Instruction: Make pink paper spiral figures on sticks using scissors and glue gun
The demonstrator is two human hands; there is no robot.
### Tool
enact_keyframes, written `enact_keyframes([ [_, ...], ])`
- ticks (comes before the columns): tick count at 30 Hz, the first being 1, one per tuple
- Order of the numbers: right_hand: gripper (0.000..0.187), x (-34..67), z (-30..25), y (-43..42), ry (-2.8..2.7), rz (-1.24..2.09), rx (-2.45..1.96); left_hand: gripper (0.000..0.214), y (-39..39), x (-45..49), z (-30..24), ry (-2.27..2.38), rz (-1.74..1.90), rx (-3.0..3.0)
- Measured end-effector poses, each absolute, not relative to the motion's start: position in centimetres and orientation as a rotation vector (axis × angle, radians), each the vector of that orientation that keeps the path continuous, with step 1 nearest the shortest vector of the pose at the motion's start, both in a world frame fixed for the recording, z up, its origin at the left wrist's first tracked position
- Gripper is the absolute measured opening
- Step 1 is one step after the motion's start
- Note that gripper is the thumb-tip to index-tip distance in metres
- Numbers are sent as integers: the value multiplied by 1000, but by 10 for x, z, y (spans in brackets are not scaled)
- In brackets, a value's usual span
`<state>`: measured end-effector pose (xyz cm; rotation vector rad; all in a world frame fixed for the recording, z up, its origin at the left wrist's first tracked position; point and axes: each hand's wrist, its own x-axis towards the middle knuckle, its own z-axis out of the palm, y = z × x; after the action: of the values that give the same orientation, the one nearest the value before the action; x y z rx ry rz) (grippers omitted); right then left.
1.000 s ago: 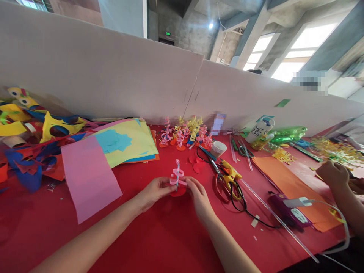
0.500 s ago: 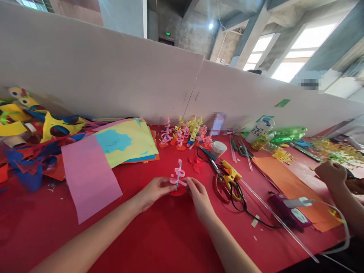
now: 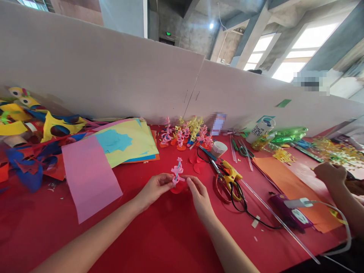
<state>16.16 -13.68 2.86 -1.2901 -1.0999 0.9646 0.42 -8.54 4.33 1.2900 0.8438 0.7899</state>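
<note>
A small paper ornament point(image 3: 176, 175) stands upright in front of me: a pink paper strip curls around a blue-and-white stick on a round red base point(image 3: 176, 190). My left hand point(image 3: 159, 186) is closed in a pinch at the lower part of the stick and curl, from the left. From the other side, my right hand point(image 3: 198, 189) pinches the free end of the pink strip point(image 3: 182, 179) between thumb and index finger. Behind it stand several similar pink and yellow curled ornaments point(image 3: 180, 138) on red bases. Loose red paper discs point(image 3: 197, 167) lie just right of them.
Scissors point(image 3: 217, 172), a yellow glue gun point(image 3: 231, 173) with black cord, a paper cup point(image 3: 219, 148) and a clear glue stick point(image 3: 280, 218) lie right. Pink paper point(image 3: 91, 178) lies left. Another person's hand point(image 3: 331, 174) is at far right. A white partition point(image 3: 113, 72) rises behind.
The ornament has turned and lifted or tilted slightly, and its pink curl now sits differently around the stick. Both hands stay in nearly the same place.
</note>
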Motion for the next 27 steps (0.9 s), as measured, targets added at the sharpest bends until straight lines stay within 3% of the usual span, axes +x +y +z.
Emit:
enact_keyframes([
  [9,18,159,24,-136,-1252,811,-1285,24,-86,5,39,815,790,1266],
  [21,36,161,30,-137,-1055,849,-1329,22,-84,4,35,844,767,1423],
  [27,29,160,33,-138,-1137,888,-1228,21,-88,6,34,723,668,1481],
])
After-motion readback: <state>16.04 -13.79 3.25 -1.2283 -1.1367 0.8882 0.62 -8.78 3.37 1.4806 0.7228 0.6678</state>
